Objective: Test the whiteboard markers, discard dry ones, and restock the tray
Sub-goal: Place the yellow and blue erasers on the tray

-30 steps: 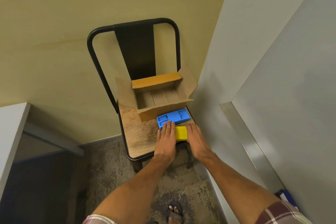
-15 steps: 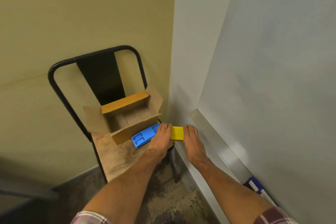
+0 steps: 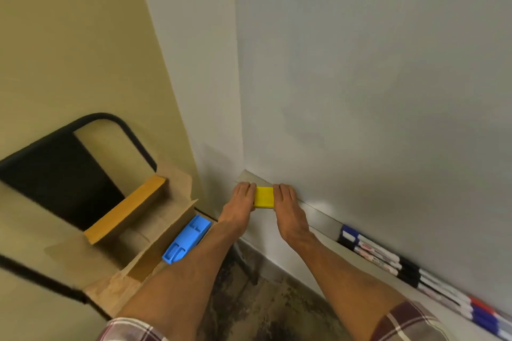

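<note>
While the person holds the yellow block (image 3: 263, 196) with both hands, it sits right at the left end of the tray (image 3: 321, 219) under the whiteboard (image 3: 388, 91). The left hand (image 3: 238, 210) grips one end and the right hand (image 3: 291, 216) grips the other, with fingers over the top. It is hard to tell if the block touches the tray yet.

The markers (image 3: 388, 260) lie in a row on the tray, far off to the right.

The job now looks like setting the block down. It would be best to lower it flat and slow, with its back close to the board. It should not hang off the end of the tray, or it may tip and fall. One hand should let go first, then the other.

A blue holder (image 3: 187, 241) waits beside the cardboard box (image 3: 144, 230) on the chair (image 3: 55, 174).
</note>
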`<state>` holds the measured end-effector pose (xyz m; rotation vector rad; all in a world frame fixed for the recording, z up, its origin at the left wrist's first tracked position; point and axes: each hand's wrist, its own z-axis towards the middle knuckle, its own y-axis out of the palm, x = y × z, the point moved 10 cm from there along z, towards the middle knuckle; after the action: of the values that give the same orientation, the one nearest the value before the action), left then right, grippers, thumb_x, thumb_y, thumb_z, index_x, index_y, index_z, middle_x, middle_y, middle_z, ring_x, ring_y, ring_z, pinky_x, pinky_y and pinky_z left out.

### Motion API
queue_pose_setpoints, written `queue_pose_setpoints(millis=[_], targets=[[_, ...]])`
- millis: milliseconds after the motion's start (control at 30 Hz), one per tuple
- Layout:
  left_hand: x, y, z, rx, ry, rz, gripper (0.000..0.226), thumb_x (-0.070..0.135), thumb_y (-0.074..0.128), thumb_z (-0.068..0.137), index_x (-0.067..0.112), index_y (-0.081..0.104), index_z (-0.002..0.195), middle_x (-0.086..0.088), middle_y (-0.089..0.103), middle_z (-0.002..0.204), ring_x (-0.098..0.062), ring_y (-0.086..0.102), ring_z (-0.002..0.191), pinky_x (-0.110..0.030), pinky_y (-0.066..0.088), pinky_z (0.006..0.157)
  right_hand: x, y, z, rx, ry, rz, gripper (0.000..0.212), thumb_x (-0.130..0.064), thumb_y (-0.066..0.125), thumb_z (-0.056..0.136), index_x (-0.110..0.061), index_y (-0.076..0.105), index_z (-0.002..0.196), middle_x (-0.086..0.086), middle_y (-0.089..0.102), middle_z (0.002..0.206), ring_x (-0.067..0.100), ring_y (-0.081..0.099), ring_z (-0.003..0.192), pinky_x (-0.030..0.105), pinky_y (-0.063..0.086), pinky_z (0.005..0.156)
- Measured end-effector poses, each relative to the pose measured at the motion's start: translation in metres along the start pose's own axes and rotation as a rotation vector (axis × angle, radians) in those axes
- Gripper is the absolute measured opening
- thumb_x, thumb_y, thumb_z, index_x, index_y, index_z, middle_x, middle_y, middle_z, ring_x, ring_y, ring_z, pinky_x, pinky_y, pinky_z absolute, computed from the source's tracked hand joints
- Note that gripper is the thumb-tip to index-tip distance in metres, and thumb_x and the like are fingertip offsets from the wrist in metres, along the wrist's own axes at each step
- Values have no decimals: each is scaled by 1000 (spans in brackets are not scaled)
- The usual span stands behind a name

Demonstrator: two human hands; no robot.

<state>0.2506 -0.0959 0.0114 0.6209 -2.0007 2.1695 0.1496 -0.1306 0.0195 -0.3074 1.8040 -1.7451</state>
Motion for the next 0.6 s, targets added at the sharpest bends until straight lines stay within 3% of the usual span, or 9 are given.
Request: queue_pose_setpoints(millis=[233,367,467,600], targets=[[51,25,10,-75,240,-41,59,8,56,95,11,26,147,-12,29,148,-25,35,133,-34,40,107,49,-6,-34,60,212,-3,70,-3,56,90,-7,16,148,12,21,153,27,15,142,36,33,107],[74,39,9,-74,340,31,63,11,55,96,10,21,150,-12,25,153,-24,26,140,-31,32,110,71,-5,-51,97,310,16,72,-2,63,86,-5,25,146,16,27,151,31,22,141,40,33,108],[87,49,10,-96,400,55,63,10,55,97,9,21,150,-13,24,154,-26,24,142,-32,31,111,83,-2,-61,117,375,-3,76,-3,76,74,-5,39,140,17,41,143,32,38,133,41,44,99],[98,60,12,-119,417,78,66,11,55,96,13,19,151,-9,21,157,-23,20,145,-30,29,113,102,9,-70,81,496,-25,88,-12,95,41,-7,59,121,14,61,119,29,61,108,39,57,73]])
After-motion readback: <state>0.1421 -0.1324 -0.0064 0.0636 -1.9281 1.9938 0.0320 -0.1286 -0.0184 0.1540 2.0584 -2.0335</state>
